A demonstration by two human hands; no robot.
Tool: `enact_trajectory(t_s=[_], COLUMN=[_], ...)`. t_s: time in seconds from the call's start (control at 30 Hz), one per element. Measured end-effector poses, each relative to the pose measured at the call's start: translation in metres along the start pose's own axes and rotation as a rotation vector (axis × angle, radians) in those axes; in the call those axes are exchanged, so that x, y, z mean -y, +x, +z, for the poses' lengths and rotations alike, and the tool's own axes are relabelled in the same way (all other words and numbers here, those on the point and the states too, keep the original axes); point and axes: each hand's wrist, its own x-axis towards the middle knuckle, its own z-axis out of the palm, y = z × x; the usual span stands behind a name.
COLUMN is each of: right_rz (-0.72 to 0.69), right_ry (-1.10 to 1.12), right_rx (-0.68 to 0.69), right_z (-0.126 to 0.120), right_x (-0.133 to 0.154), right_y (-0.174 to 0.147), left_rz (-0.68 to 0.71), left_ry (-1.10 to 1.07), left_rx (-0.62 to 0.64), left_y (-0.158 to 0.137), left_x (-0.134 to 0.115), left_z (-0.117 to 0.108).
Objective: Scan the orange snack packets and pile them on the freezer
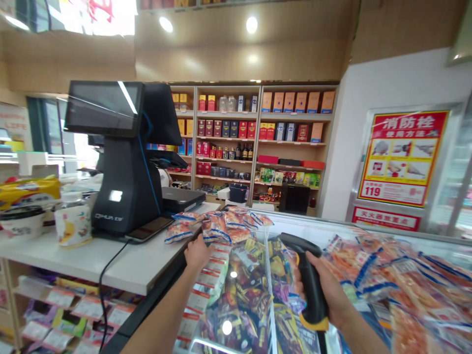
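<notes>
A black-and-yellow barcode scanner (311,280) is held upright in my right hand (329,287), over the glass top of a display freezer. My left hand (197,252) rests with its fingers curled beside a pile of clear snack packets (232,223) with blue and orange print, near where the counter meets the glass. Whatever its fingers hold, if anything, is hidden. One packet (179,233) lies apart on the counter, left of that hand. More such packets (391,268) are heaped to the right of the scanner.
A black checkout terminal (123,187) stands on the white counter (147,263), a cable hanging in front. At the left are a jar (73,223) and a tub (22,223). Colourful wrapped goods (243,290) show beneath the freezer glass. Shelves (228,117) with boxes line the wall.
</notes>
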Motion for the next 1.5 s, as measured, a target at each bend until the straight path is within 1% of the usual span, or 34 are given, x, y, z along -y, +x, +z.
enact_trajectory(t_s=[0.1, 0.17, 0.23, 0.3, 0.37, 0.47, 0.53, 0.63, 0.7, 0.73, 0.77, 0.83, 0.97, 1.07, 1.27, 1.4, 1.5], right_rz=[-0.003, -0.011, 0.000, 0.019, 0.029, 0.021, 0.018, 0.008, 0.004, 0.006, 0.004, -0.019, -0.039, -0.030, -0.015, -0.038, -0.071], right_ry=[-0.001, 0.006, -0.003, -0.024, -0.044, -0.051, -0.052, -0.056, -0.049, -0.040, -0.030, -0.006, -0.016, -0.061, -0.049, -0.029, -0.013], right_rx=[-0.005, 0.001, 0.009, 0.015, 0.014, 0.015, 0.014, 0.030, 0.064, 0.085, 0.108, 0.152, 0.165, 0.152, 0.134, 0.055, -0.003], right_z=[-0.003, -0.006, -0.010, -0.012, -0.012, -0.005, 0.002, 0.010, 0.014, 0.015, 0.016, 0.017, 0.013, 0.003, -0.015, -0.028, -0.040], right_x=[-0.001, -0.002, -0.004, -0.006, -0.008, -0.007, -0.006, -0.003, -0.001, 0.002, 0.004, 0.010, 0.018, 0.019, 0.022, 0.032, 0.039], right_y=[0.000, 0.002, 0.004, 0.007, 0.009, 0.010, 0.009, 0.001, -0.006, -0.010, -0.014, -0.022, -0.031, -0.033, -0.038, -0.042, -0.043], left_rz=[0.039, 0.025, -0.012, -0.041, -0.029, 0.097, 0.185, 0.276, 0.349, 0.389, 0.429, 0.508, 0.614, 0.648, 0.699, 0.699, 0.700], left_ry=[0.015, 0.013, -0.003, -0.024, -0.041, -0.075, -0.095, -0.135, -0.186, -0.215, -0.246, -0.306, -0.413, -0.475, -0.591, -0.651, -0.683], left_rx=[0.006, 0.013, 0.047, 0.091, 0.111, 0.075, 0.023, -0.075, -0.131, -0.143, -0.143, -0.117, -0.035, 0.021, 0.082, 0.098, 0.115], left_y=[0.003, 0.005, 0.006, 0.008, 0.010, 0.015, 0.018, 0.016, 0.007, 0.001, -0.007, -0.023, -0.049, -0.060, -0.074, -0.084, -0.096], left_x=[-0.004, -0.004, -0.003, -0.002, -0.005, -0.020, -0.034, -0.051, -0.057, -0.058, -0.060, -0.064, -0.079, -0.094, -0.118, -0.135, -0.154], left_z=[0.003, 0.004, 0.005, 0.003, -0.005, -0.030, -0.055, -0.091, -0.105, -0.108, -0.107, -0.098, -0.067, -0.048, -0.023, -0.004, 0.011])
